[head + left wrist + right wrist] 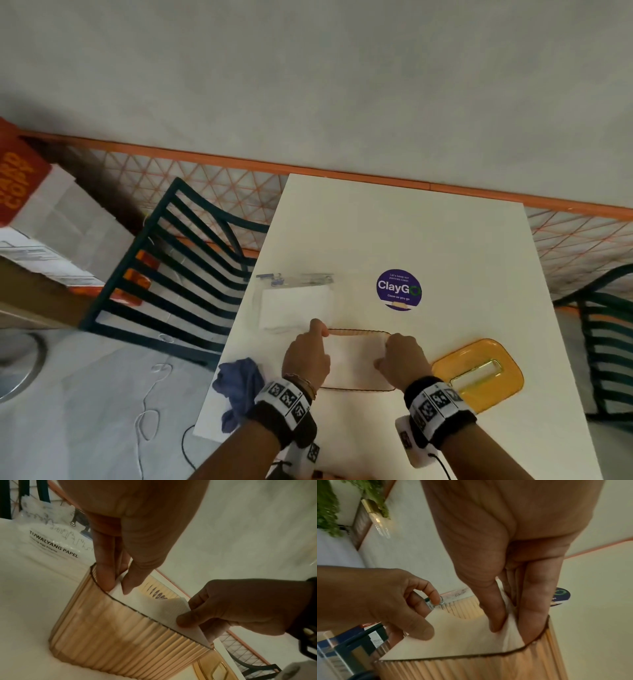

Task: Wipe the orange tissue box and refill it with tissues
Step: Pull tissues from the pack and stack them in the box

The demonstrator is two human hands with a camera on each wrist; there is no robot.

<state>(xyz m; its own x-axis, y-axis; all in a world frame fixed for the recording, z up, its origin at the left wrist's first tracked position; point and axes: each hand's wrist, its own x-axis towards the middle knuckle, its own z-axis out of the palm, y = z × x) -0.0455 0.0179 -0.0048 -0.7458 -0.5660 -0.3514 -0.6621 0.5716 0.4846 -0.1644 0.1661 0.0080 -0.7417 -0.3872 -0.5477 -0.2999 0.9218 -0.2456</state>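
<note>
The orange ribbed tissue box (358, 387) stands open-topped on the white table (394, 233), near its front edge. A stack of white tissues (356, 356) sits in its mouth. My left hand (317, 337) pinches the stack's left end between thumb and fingers, just inside the box wall (120, 635). At the other end my right hand (383, 358) pinches the tissues (462, 635) in the same way. The wrist views show both pinches closely: left hand (118, 588), right hand (510, 623). The box's orange lid (479, 373) lies flat to the right of the box.
An opened plastic tissue pack (294, 308) lies just behind the box on the left. A crumpled blue cloth (239, 387) hangs over the table's left edge. A purple ClayGo sticker (399, 289) marks the tabletop. Dark slatted chairs (178, 274) flank the table.
</note>
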